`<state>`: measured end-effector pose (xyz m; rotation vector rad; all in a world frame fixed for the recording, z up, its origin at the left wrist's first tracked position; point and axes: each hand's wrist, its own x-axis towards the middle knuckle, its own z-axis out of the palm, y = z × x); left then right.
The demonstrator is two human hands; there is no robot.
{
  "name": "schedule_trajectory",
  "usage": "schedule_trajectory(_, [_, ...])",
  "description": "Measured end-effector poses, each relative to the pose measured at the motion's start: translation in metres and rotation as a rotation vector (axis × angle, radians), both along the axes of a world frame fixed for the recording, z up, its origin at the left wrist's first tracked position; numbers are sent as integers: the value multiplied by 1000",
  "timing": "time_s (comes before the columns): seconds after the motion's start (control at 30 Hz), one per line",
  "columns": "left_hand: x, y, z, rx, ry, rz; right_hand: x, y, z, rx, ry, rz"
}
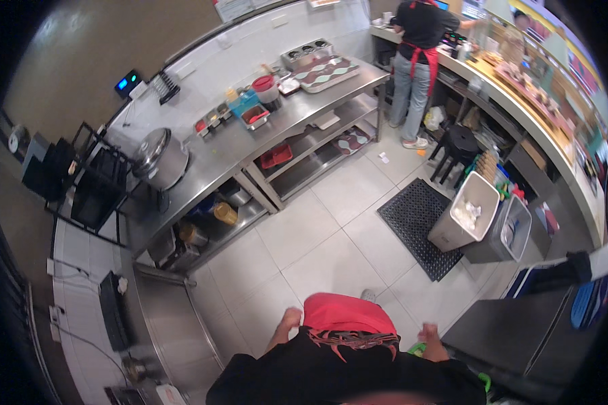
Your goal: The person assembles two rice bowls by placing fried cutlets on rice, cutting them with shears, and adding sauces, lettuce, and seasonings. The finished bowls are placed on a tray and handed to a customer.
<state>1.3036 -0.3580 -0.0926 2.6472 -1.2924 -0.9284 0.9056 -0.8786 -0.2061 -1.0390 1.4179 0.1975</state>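
Note:
My left hand (290, 320) hangs low in front of me, left of my red apron (344, 312). Its fingers look curled in, and no object shows in them. On the other side of the apron is my right hand (428, 334), also with curled fingers. A bright green thing (417, 349) shows right beside its wrist; its kind is hidden, and whether the hand holds it I cannot make out. Neither hand touches the steel counter or the bins. The tip of a grey shoe (368, 295) shows past the apron.
Along the left runs a steel counter (223, 158) with a large pot (161, 158), food pans and a tray (327, 73). Right of the tiled floor lie a black rubber mat (412, 223) and two bins, one beige (452, 233). A co-worker (415, 61) stands at the far counter near black stools (458, 143).

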Motion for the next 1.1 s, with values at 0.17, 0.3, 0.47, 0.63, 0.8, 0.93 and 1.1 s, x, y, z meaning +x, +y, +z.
schedule_trajectory(0.17, [34, -46, 22, -387, 407, 808, 242, -178, 94, -304, -341, 143])
schedule_trajectory(0.3, [4, -65, 39, -486, 615, 1468, 379, -185, 176, -270, -601, 1])
schedule_trajectory(0.47, [-102, -56, 9, -528, 688, 1974, 419, -109, 168, -230, -711, 438])
schedule_trajectory(0.63, [-203, -12, -19, -571, 652, 2361, 411, -29, 109, -74, 17, 1351])
schedule_trajectory(0.8, [-264, 10, 1, -810, 505, 2797, 497, 58, 84, -15, 186, 1587])
schedule_trajectory(0.93, [-293, -4, 27, -1269, 295, 3101, 604, 157, 74, -22, 174, 1554])
schedule_trajectory(1.1, [-305, -66, 19, -1532, 12, 3399, 736, 347, 89, -186, 33, 1700])
